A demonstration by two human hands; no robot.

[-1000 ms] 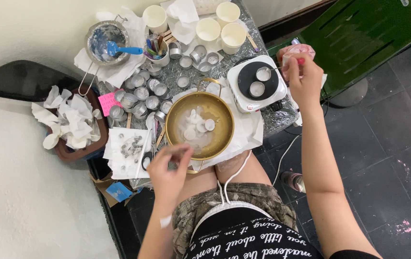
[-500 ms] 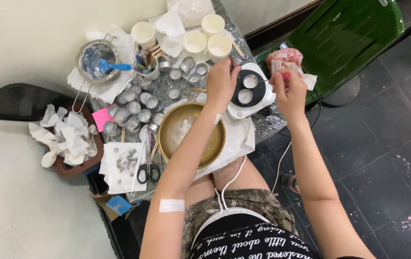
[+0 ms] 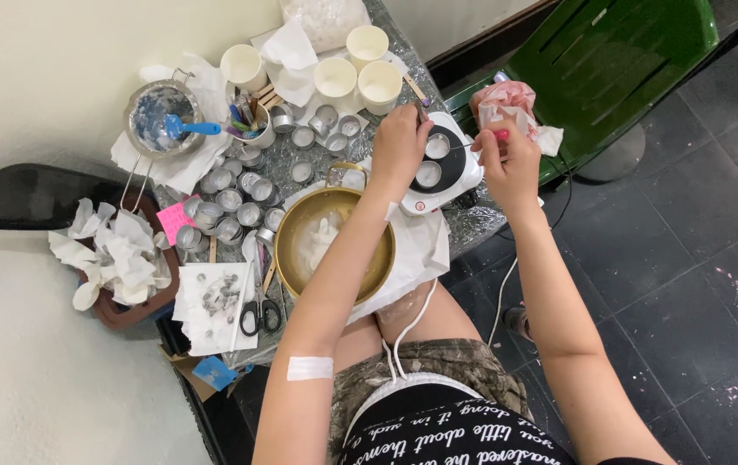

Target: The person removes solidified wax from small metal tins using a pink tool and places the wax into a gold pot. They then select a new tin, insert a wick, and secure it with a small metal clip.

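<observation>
My left hand (image 3: 399, 146) reaches over a brass bowl (image 3: 293, 258) of white wax pieces to a small white hot plate (image 3: 465, 176) with a black top. Two little metal cups sit on it, a far cup (image 3: 439, 145) and a near cup (image 3: 428, 175). The left fingers are curled at the far cup; whether they grip anything is hidden. My right hand (image 3: 507, 164) is beside the plate, pinching a thin stick (image 3: 465, 145) that points at the far cup.
Several empty metal cups (image 3: 229, 207) cover the foil-topped table, with white paper cups (image 3: 334, 79) behind. A strainer with a blue spoon (image 3: 162, 119), scissors (image 3: 258, 315), a brown tray of crumpled tissue (image 3: 119, 258), a pink wad (image 3: 503, 99) and a green chair (image 3: 619, 52) surround it.
My left hand left the brass bowl's near edge and stretched across to the hot plate. My right hand came down from the pink wad to the plate's right side.
</observation>
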